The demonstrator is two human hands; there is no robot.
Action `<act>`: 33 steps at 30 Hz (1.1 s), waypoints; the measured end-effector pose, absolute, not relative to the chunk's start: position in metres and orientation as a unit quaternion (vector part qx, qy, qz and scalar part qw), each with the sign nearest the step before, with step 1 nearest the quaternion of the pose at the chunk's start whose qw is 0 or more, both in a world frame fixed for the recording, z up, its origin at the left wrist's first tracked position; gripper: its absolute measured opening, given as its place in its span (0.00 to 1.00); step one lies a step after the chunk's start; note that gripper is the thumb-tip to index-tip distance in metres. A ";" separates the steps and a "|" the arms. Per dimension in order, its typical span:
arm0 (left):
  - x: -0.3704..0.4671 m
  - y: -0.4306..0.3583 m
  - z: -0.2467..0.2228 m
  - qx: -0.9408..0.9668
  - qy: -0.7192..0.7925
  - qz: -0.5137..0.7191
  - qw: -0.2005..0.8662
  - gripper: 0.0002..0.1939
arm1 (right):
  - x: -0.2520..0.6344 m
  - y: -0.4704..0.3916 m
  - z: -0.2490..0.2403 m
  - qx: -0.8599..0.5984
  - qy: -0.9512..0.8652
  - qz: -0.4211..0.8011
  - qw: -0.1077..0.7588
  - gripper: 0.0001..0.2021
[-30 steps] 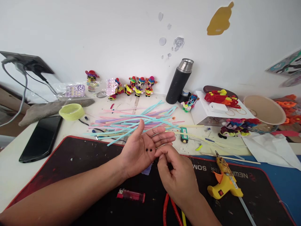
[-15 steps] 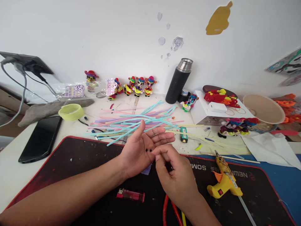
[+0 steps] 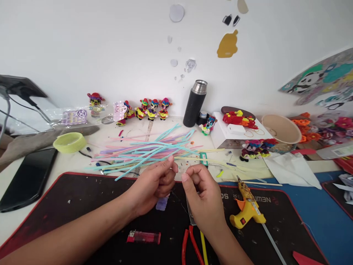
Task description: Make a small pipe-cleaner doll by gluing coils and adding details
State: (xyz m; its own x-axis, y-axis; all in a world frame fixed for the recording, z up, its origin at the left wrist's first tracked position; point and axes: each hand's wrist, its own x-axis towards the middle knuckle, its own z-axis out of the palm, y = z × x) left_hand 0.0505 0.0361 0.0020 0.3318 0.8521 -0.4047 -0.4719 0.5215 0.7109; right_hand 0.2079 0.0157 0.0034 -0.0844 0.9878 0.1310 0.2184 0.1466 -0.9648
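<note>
My left hand (image 3: 157, 184) is raised over the dark mat, its fingers curled in and its thumb lying on top. The curled fingers hide the palm, where small black beads lay a moment ago. Close to its right, my right hand (image 3: 205, 195) has thumb and fingertips drawn together; anything between them is too small to make out. The two hands are slightly apart. Under them on the mat (image 3: 96, 209) lie a small purple piece (image 3: 161, 203), a pink lighter (image 3: 146, 237) and a red-handled tool (image 3: 192, 241), partly covered by my right hand.
Pastel pipe cleaners (image 3: 140, 152) lie beyond my hands. A yellow glue gun (image 3: 247, 211) rests to the right, a black phone (image 3: 29, 178) at left. Along the wall stand several small dolls (image 3: 153, 109), a black thermos (image 3: 194, 105) and a white box (image 3: 234, 141).
My left hand has turned and closed from an open palm showing black beads. My right fingertips have come away from that palm. The view has shifted to the right.
</note>
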 end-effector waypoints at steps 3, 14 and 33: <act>0.050 0.034 0.006 0.338 0.398 0.417 0.744 0.26 | 0.210 0.017 0.003 -0.506 -0.605 0.407 0.461 0.09; 0.044 0.032 0.018 0.563 0.452 0.322 0.613 0.23 | 0.212 0.015 0.000 -0.537 -0.643 0.341 0.428 0.06; 0.033 0.040 0.014 0.583 0.461 0.325 0.584 0.16 | 0.206 0.027 -0.007 -0.540 -0.647 0.325 0.429 0.08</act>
